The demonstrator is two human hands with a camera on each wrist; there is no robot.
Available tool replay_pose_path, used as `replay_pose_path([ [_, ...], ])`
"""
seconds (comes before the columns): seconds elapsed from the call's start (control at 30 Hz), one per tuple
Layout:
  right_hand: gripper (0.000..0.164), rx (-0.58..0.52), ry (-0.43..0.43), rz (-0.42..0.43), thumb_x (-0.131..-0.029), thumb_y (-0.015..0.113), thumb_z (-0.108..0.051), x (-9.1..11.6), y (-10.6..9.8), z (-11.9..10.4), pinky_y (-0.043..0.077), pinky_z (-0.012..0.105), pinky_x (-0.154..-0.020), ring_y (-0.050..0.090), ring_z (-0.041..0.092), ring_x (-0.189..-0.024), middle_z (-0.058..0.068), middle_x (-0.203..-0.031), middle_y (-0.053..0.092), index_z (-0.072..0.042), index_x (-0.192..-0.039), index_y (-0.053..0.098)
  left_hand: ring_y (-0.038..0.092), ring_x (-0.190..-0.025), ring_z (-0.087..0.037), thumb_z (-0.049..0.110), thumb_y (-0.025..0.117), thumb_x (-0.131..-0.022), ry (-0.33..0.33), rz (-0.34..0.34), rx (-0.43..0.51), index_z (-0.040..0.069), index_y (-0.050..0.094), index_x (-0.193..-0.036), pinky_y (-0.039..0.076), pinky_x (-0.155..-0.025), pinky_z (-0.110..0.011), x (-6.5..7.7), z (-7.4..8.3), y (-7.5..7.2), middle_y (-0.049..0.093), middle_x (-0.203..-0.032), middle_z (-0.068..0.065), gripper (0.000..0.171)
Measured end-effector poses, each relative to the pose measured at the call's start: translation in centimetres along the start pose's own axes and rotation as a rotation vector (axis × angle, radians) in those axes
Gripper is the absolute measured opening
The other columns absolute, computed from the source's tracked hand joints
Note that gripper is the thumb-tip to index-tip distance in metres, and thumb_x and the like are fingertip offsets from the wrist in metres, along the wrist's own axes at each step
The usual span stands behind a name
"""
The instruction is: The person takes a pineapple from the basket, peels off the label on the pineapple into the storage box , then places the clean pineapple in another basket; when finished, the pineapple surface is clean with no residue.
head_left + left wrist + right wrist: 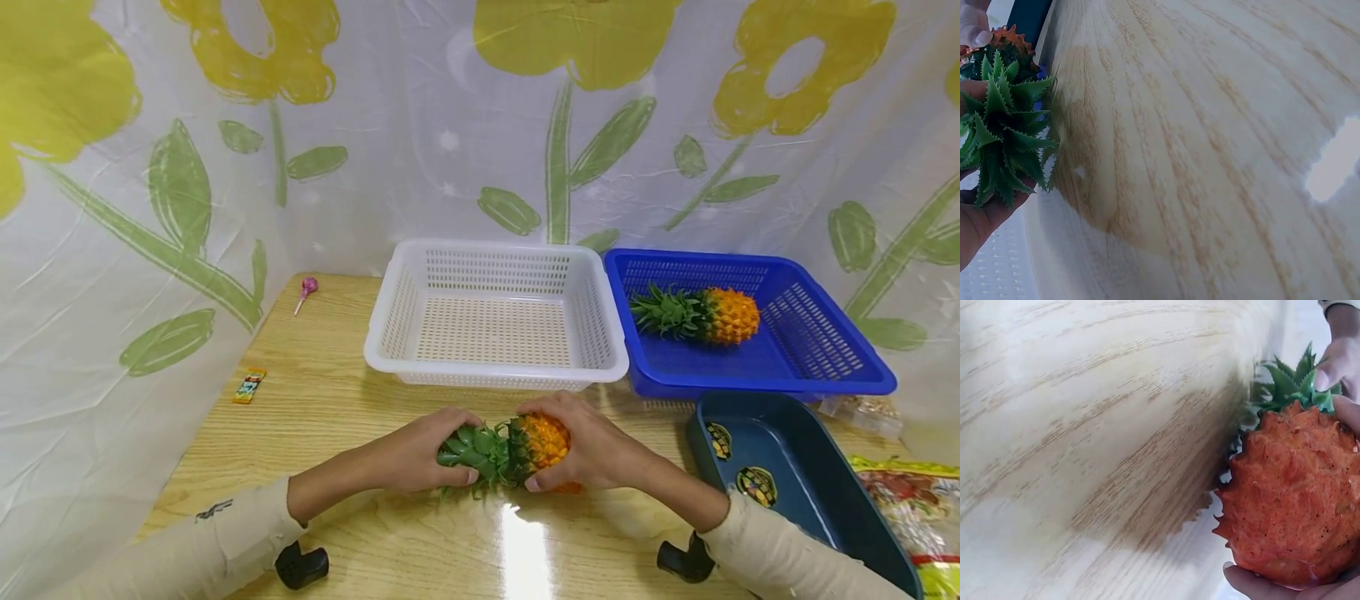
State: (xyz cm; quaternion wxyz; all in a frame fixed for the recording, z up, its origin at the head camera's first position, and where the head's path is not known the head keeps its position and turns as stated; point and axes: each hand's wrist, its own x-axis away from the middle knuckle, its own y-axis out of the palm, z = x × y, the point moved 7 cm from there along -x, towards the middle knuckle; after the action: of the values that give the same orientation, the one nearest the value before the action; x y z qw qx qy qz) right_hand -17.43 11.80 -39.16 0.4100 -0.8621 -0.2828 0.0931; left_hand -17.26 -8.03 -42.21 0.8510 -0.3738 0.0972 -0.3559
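Note:
Near the front middle of the table, both hands hold one pineapple (542, 442) that lies sideways, leaves to the left. My left hand (420, 450) grips its green leafy crown (1007, 134), thumb on the near side and fingers on the far side. Around the orange, knobbly body (1297, 494) curls my right hand (592, 442), thumb toward me. A second pineapple (731, 317) rests in the blue basket (750, 379) at the back right, its crown also pointing left.
A white perforated basket (495, 367) stands behind the hands. Right of them are a dark teal tray (795, 450) with round stickers and a printed packet (918, 517). A lollipop (308, 287) and a small wrapped candy (249, 386) lie along the table's left side. A flowered curtain (375, 167) hangs behind.

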Motion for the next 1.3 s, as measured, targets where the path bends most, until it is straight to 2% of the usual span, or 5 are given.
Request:
replay_pose_path([
  [0.37,0.094,0.015,-0.010,-0.027,-0.065,0.092,-0.052,0.0,-0.2,-0.1,0.047,0.042,-0.089,0.054,0.021,-0.113,0.005,-0.136,0.056,-0.019,-0.144,0.054,0.056,-0.108,-0.014,0.039,0.073,-0.091,-0.004,0.008,-0.011,0.014,0.052,-0.136,0.049,-0.091,-0.035,0.0,0.0,-0.1,0.057,-0.128,-0.003,0.057],
  [0.63,0.085,0.015,-0.024,-0.006,-0.067,0.092,-0.045,0.0,-0.4,-0.1,0.048,0.039,-0.085,0.055,0.019,-0.107,0.003,-0.133,0.058,-0.019,-0.140,0.057,0.056,-0.115,-0.017,0.043,0.072,-0.091,-0.032,-0.002,-0.001,0.016,0.050,-0.140,0.048,-0.093,-0.039,0.2,0.0,-0.1,0.053,-0.138,-0.005,0.060],
  [0.9,0.082,0.022,-0.065,0.017,-0.068,0.091,-0.046,0.1,-0.4,-0.2,0.048,0.035,-0.081,0.056,0.017,-0.104,0.001,-0.129,0.060,-0.020,-0.138,0.058,0.055,-0.112,-0.015,0.046,0.073,-0.090,-0.037,-0.020,-0.002,0.015,0.048,-0.142,0.049,-0.091,-0.037,0.3,0.1,-0.3,0.052,-0.140,-0.007,0.066],
  [1.1,0.079,0.004,-0.085,0.016,-0.069,0.090,-0.045,0.2,-0.6,-0.3,0.050,0.030,-0.077,0.058,0.016,-0.101,0.002,-0.128,0.061,-0.022,-0.138,0.059,0.055,-0.117,-0.018,0.052,0.072,-0.089,-0.025,-0.018,-0.001,0.015,0.045,-0.146,0.049,-0.095,-0.042,0.4,0.2,-0.6,0.051,-0.141,-0.008,0.073],
  [1.3,0.077,-0.034,-0.083,0.013,-0.069,0.090,-0.044,0.3,-1.1,0.0,0.051,0.029,-0.075,0.057,0.016,-0.099,0.001,-0.126,0.061,-0.026,-0.137,0.059,0.050,-0.132,-0.029,0.058,0.068,-0.089,-0.046,-0.032,0.008,0.016,0.035,-0.155,0.045,-0.104,-0.053,0.7,0.3,-1.1,0.046,-0.149,-0.010,0.084],
])
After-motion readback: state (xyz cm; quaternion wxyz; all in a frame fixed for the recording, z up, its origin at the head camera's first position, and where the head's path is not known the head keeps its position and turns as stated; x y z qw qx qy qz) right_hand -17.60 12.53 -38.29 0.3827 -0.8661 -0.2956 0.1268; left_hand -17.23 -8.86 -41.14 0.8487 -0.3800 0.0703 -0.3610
